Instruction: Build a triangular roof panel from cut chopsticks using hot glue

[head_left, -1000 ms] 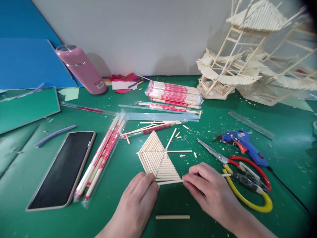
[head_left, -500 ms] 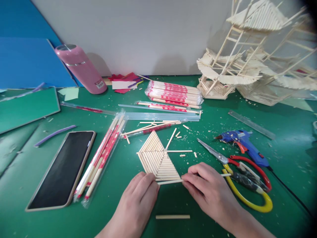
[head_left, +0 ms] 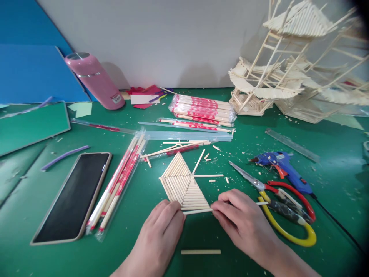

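right fingers (head_left: 223, 206) pinching stick (head_left: 198, 211), middle hidden | left fingers (head_left: 173, 209): tips hidden, cannot tell grip | tower (head_left: 301, 21) cropped

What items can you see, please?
stick panel: one, pale, centre
held stick: one, pale, panel edge
loose sticks: several, pale, around panel
scissors: one, red/yellow, right
glue gun: one, blue, right
ruler: one, clear, right
stick models: apparently two, pale, right
wrapped sticks: many, pale/red, centre and left
strips: several, bluish/purple, centre and left
phone: one, black, left
bottle: one, pink, left
boards: several, blue/green, left
papers: several, mixed, back
table: one, green, beneath
left hand: one, bare, left
right hand: one, bare, right
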A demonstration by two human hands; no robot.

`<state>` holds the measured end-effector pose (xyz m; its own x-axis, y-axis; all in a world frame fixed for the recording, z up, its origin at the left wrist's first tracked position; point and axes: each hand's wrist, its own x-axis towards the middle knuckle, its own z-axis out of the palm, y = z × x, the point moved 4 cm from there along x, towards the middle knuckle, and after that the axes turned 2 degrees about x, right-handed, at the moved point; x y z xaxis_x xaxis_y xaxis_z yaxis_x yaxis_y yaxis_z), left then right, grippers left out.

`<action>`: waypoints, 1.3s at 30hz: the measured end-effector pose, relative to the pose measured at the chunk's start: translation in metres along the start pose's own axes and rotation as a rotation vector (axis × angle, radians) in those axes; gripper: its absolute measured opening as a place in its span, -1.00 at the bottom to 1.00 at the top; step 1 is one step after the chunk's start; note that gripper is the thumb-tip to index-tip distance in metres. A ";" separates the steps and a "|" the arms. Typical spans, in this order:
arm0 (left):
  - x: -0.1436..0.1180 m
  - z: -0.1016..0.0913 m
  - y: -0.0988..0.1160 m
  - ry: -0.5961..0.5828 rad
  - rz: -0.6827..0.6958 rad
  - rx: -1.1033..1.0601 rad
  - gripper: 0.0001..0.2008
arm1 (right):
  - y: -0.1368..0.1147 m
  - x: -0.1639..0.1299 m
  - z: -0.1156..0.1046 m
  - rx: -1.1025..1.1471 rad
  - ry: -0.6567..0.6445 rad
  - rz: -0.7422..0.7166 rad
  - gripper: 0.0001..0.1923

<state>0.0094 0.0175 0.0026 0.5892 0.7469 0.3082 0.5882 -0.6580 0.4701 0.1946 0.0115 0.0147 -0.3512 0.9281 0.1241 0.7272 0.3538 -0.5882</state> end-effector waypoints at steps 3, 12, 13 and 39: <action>0.000 0.000 0.000 0.008 0.003 -0.002 -0.86 | 0.000 0.000 0.000 -0.014 -0.012 -0.001 -0.87; 0.007 -0.004 0.005 0.031 -0.019 0.031 -0.83 | 0.004 0.002 0.000 -0.039 -0.026 -0.073 -0.88; 0.008 -0.005 0.005 0.033 -0.028 0.029 -0.82 | 0.004 0.002 0.000 -0.039 -0.030 -0.079 -0.87; 0.003 -0.002 0.065 -0.050 0.046 0.274 -0.73 | -0.043 -0.014 -0.008 -0.030 0.003 -0.239 -0.78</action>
<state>0.0483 -0.0229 0.0358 0.6413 0.7147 0.2792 0.6842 -0.6974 0.2133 0.1730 -0.0157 0.0448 -0.5137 0.8180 0.2587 0.6413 0.5664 -0.5176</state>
